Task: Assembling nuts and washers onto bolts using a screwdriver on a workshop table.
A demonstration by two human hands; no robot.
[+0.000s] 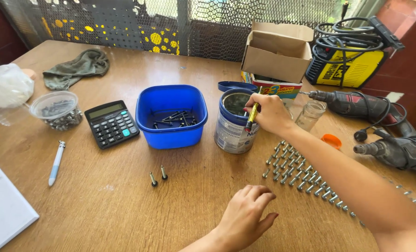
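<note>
Both arms are bare all the way up, no sleeves showing anywhere. The left hand (244,215) has no rings, no watch, no glove, and the nails past the fingertips look short and plain. Same story for the right hand (272,113): bare fingers, bare wrist behind them, slim forearm.

Just one view here, sitting up on the head and looking down and forward across the wooden table (124,205), angling toward the mesh fence (170,23) at the far edge. Sitting pretty close in, catching both forearms coming in from the bottom edge. Cutting off the drills (385,126) at right.
</note>
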